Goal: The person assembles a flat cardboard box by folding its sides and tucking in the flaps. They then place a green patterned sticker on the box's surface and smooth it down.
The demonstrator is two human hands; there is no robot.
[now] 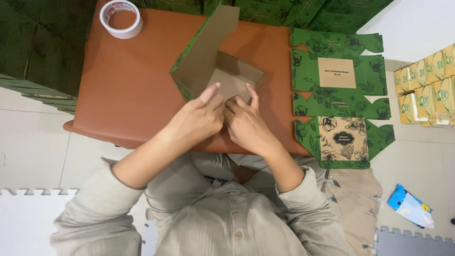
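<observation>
A half-folded green cardboard box (208,57) with a plain brown inside sits on the brown table (128,90), its lid flap standing up at the back. My left hand (196,118) and my right hand (244,123) are pressed together at the box's near wall, index fingers pointing up along its edge, both gripping the cardboard flap there. The near wall itself is mostly hidden behind my fingers.
A flat unfolded green box blank (339,95) with floral print lies at the table's right side. A roll of clear tape (121,18) rests at the far left. Stacks of green blanks (38,47) lie left and behind. Yellow packs (426,85) and a blue-white bag (410,205) are on the floor right.
</observation>
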